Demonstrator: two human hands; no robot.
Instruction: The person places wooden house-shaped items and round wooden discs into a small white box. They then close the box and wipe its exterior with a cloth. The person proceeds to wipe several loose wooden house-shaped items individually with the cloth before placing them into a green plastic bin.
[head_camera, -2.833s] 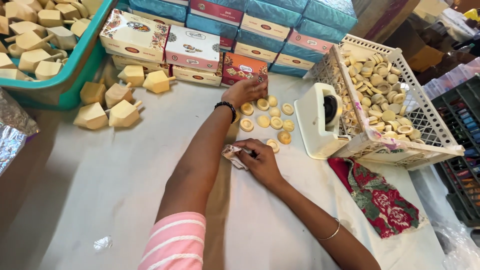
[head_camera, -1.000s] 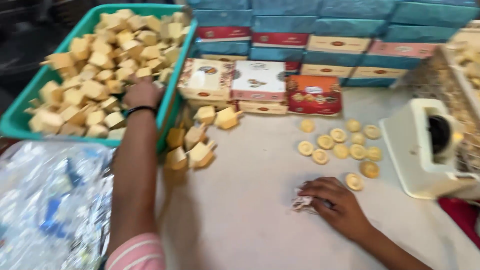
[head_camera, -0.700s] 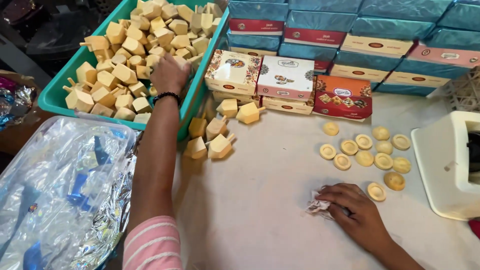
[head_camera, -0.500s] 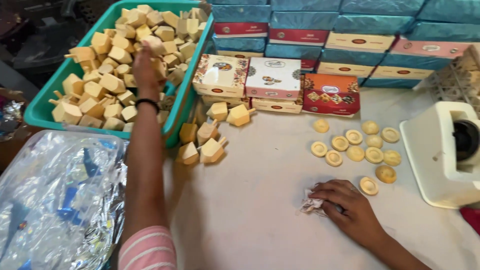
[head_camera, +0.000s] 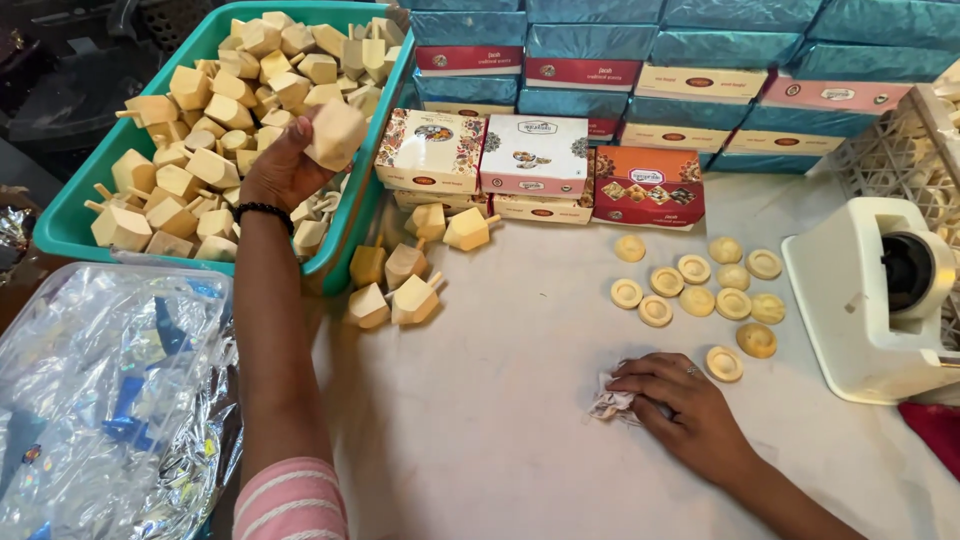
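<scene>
1. Left hand (head_camera: 283, 168) gripping one wooden top (head_camera: 336, 132), raised over green bin (head_camera: 62, 225), far left.
2. Right hand (head_camera: 690, 412) closed, pressing cloth (head_camera: 608, 405) on table (head_camera: 500, 440), near.
3. Done, by the look: five tops (head_camera: 412, 270) out w/ round discs (head_camera: 700, 299); bin mostly full.

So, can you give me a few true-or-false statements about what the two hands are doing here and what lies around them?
1. The left hand holds a wooden spinning top above the green crate. True.
2. The right hand is lifted clear of the table. False: it rests on the white table, pressing on a crumpled cloth.
3. The round wooden discs lie inside the green crate. False: they lie on the table, beside the white machine.
4. A few loose wooden tops lie on the table next to the crate. True.
5. The stacked boxes stand at the far edge of the table. True.
</scene>
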